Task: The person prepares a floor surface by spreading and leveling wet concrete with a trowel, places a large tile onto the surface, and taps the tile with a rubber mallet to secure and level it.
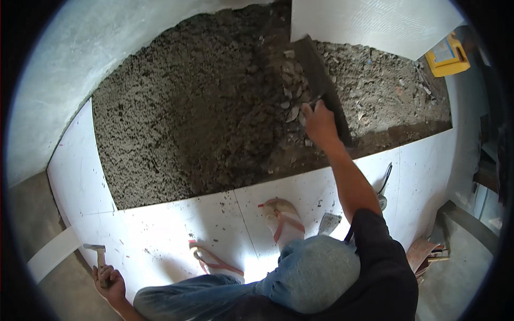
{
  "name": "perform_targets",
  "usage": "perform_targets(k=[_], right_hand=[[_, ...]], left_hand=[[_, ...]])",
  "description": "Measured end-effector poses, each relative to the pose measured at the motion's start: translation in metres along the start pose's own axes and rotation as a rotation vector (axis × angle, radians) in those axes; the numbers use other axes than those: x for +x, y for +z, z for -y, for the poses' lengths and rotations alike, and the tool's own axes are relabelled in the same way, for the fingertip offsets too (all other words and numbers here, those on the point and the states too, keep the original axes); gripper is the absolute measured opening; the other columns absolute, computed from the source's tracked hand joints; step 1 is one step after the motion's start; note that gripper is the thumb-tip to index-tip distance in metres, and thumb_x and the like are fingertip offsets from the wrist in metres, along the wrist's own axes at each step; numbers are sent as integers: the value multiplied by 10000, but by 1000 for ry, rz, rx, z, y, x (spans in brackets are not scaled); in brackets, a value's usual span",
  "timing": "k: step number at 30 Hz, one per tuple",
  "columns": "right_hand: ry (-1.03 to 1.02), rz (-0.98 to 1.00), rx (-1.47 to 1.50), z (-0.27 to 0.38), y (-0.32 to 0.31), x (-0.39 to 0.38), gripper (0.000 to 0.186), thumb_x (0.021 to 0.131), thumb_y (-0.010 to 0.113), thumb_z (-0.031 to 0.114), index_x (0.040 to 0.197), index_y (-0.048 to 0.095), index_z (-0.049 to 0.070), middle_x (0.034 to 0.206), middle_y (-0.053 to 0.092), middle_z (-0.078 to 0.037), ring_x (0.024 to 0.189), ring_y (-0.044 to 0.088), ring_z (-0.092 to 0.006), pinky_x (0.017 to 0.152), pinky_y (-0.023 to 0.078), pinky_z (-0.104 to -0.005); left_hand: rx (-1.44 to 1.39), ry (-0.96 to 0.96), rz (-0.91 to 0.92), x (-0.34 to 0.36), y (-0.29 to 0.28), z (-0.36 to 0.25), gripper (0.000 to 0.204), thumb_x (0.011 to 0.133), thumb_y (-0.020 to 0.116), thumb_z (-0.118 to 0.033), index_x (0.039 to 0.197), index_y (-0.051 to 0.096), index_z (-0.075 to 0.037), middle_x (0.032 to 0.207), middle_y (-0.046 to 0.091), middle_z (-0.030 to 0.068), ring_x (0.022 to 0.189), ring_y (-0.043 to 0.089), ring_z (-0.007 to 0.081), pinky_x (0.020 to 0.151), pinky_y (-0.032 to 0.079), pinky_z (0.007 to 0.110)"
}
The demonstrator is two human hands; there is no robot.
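Note:
My right hand (321, 124) is closed around the handle of a long, dark flat trowel (324, 80). The blade stands across the mortar bed, beside a patch of broken pale chips (292, 88). Dark, rough mortar (176, 107) spreads to the left of the trowel; paler, drier rubble (380, 85) lies to its right. Low at the left, my left hand (111, 286) grips the wooden handle of a small hammer (100, 255), its metal head pointing away from me above the white tiles (150, 230).
A bucket trowel (329, 222) lies on the tiles near my knee, with a dark curved tool (384, 184) farther right. At the far right is a yellow jug (447, 56). A large pale panel (369, 24) stands at the back. Reddish pieces (422, 255) are at lower right.

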State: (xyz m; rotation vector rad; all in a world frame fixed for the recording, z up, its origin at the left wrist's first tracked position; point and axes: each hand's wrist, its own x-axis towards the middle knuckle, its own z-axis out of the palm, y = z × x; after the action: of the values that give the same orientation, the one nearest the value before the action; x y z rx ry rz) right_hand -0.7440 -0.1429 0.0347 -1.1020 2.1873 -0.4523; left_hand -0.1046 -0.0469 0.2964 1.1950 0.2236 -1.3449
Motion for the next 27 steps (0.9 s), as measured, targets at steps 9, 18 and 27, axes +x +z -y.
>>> perform_targets(k=[9,18,27], right_hand=[[-366,916,169,128,102,-143,380,956,481,320,1021,515,-53,839,640,-270,852,646,-409,736,508,-491],[99,-48,219,13,14,-49,504,943,484,411,1043,527,-81,1008,594,-335,1013,564,-479,861,445,-496],[100,-116,128,15,46,51,462,940,504,341,1042,514,-110,985,598,-332,983,569,-484,824,464,-508]], left_hand=[[0,-88,46,11,19,14,235,953,479,-283,860,471,-67,646,468,-22,535,482,86,554,308,273],[-9,-118,66,11,14,12,283,959,465,-309,910,503,-33,671,497,2,535,483,104,519,321,277],[75,-52,8,16,21,18,281,949,494,-308,889,516,-35,642,517,9,514,491,107,500,321,270]])
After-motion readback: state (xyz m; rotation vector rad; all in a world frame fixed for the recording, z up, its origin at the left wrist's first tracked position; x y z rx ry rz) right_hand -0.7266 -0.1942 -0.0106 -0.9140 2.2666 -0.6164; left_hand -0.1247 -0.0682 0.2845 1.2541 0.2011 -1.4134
